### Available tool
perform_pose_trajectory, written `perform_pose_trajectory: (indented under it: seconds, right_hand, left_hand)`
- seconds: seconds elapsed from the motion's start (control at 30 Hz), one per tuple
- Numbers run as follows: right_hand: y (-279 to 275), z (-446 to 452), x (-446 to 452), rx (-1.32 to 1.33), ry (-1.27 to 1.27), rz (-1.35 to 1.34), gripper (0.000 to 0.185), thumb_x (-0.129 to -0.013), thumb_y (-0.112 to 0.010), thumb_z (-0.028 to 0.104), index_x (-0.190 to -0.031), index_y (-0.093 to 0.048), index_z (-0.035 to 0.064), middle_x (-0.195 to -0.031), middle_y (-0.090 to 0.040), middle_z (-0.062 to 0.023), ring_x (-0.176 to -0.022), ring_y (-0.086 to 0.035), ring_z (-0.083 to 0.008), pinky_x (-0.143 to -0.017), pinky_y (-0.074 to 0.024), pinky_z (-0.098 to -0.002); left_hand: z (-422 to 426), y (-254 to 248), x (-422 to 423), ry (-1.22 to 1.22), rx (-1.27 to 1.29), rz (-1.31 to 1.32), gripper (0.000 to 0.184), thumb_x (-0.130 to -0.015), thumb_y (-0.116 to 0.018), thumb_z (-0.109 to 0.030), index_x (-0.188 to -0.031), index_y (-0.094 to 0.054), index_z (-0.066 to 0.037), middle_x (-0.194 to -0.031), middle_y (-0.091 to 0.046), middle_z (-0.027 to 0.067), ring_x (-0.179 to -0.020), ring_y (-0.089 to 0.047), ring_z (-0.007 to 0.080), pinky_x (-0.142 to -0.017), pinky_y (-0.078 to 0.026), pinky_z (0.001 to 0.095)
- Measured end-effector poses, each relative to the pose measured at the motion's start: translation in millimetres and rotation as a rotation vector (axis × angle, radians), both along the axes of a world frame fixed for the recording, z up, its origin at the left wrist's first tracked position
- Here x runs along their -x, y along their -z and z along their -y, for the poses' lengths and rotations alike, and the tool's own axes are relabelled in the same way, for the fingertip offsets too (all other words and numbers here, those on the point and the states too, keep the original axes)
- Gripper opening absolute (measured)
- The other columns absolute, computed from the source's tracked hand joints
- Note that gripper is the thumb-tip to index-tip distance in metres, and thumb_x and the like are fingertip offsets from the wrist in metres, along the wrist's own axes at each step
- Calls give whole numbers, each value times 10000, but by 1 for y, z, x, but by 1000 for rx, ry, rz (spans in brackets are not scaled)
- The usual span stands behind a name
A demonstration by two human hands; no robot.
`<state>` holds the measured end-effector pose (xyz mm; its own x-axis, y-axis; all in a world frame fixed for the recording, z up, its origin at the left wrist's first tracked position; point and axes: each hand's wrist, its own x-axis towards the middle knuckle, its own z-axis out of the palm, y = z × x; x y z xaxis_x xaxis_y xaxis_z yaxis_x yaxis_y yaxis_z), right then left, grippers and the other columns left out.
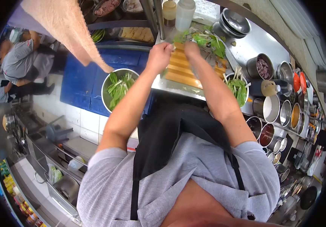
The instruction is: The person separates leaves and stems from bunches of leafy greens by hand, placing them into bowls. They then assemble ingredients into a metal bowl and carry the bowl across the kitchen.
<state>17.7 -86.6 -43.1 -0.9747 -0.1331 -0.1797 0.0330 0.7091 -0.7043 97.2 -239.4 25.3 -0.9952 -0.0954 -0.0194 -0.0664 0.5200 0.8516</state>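
My left hand (160, 56) is closed above the left edge of a striped wooden cutting board (178, 72). A small pale bit shows at its fingertips, too small to name. My right hand (192, 50) is at the far end of the board, beside a pile of leafy greens (212, 42). Its fingers are hidden and blurred, so I cannot tell what they hold. Near my left forearm stands a metal bowl (103, 94) with leafy greens (119, 89) in it. Beyond my right forearm, another bowl holds greens with pale stems (238, 90).
Squeeze bottles (185, 15) and stacked metal bowls (236, 22) stand at the back. A pot of chopped purple pieces (263, 67) and several other pots line the right. A blue surface (79, 83) lies left. A hanging cloth (64, 30) droops at upper left; co-workers (19, 60) are beyond.
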Motion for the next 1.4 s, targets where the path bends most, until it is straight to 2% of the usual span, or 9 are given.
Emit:
perform_pose_trajectory:
  seconds: [0.1,0.33,0.47,0.57,0.8,0.9,1.0,1.27,1.4]
  right_hand:
    - [28,-48,-8,259,166,-6,271,-914,-482,207,-1009,-641,8,-1022,-647,-213,-887,-631,-356,-754,-489,-423]
    - [-80,-173,-92,328,124,-30,252,-964,-540,160,-1160,-621,26,-738,-510,61,-639,-465,-53,-564,-390,-235]
    - [-84,-222,-118,-72,181,-113,347,-928,-568,137,-1258,-574,28,-859,-621,-35,-695,-541,-122,-653,-462,-283]
    - [-66,-232,-135,-336,98,-345,428,-874,-603,123,-1298,-558,91,-1170,-593,-195,-1125,-551,-349,-980,-424,-407]
    - [-50,-249,-180,-332,285,-282,467,-858,-626,108,-1314,-546,50,-1246,-571,-188,-1144,-541,-315,-1005,-410,-390]
    - [-51,-288,-195,-237,296,-384,483,-861,-629,116,-1326,-528,36,-1242,-573,-187,-1125,-552,-292,-988,-425,-390]
    - [-64,-277,-188,-252,401,-288,509,-852,-648,137,-1329,-511,22,-1226,-577,-212,-1128,-556,-312,-969,-439,-395]
    - [69,-347,-209,-535,600,-186,424,-879,-563,185,-1249,-531,-19,-1040,-632,-267,-914,-645,-401,-813,-527,-458]
    - [11,-276,-229,431,1025,285,265,-923,-545,187,-1125,-509,20,-974,-627,-163,-770,-663,-287,-657,-577,-407]
  left_hand:
    - [26,-15,-25,95,-1133,72,128,-987,-522,-140,-987,-594,-34,-774,-583,12,-624,-479,66,-546,-380,208]
    - [81,-8,-37,97,-1350,74,386,-941,-556,-70,-1315,-474,-29,-983,-619,127,-865,-653,237,-820,-568,440]
    - [96,7,-45,65,-1235,81,485,-909,-592,-19,-1366,-435,-64,-1103,-617,149,-992,-661,273,-875,-570,461]
    - [135,44,-52,-188,-798,170,465,-892,-568,66,-1327,-462,-59,-1095,-631,167,-919,-682,255,-806,-584,395]
    - [292,263,-161,-389,414,112,784,-760,-771,-283,-1384,-409,24,-1202,-623,212,-1145,-581,345,-989,-448,424]
    - [346,334,-240,-440,540,36,528,-771,-746,-182,-1225,-571,23,-1094,-656,226,-985,-635,382,-887,-500,437]
    - [320,329,-269,-787,213,87,415,-783,-686,-79,-1160,-586,62,-1099,-638,250,-1037,-595,400,-925,-462,451]
    - [115,161,-150,-232,-26,-189,367,-819,-590,7,-1185,-570,-7,-1237,-535,176,-1181,-495,315,-1035,-367,385]
    - [37,102,-50,67,-67,-300,395,-818,-629,-35,-1207,-563,-32,-1285,-514,193,-1229,-468,361,-1055,-368,404]
